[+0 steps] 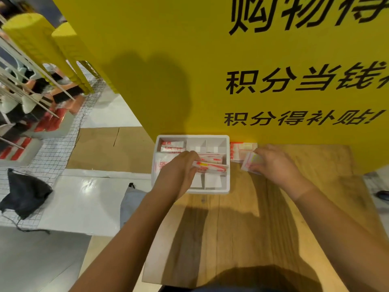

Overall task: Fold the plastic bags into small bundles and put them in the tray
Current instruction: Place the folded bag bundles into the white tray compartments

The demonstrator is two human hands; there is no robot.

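A white compartment tray (227,186) sits at the far left of the wooden table. My left hand (176,175) is over the tray, holding a folded white-and-red plastic bag bundle (212,166) above its middle compartments. Other folded bundles lie in the tray: one in the back-left compartment (171,146), another under my left hand (163,163). To the right of the tray, my right hand (275,165) grips a second folded bag (251,163). A flat bag (242,149) lies by the yellow wall behind it.
The wooden table (242,228) has a yellow sign wall (210,70) with black characters right behind it. On the floor to the left lie a black drawstring bag (23,194), a grey bag (132,199) and a wire grid. Store shelves stand at the far left.
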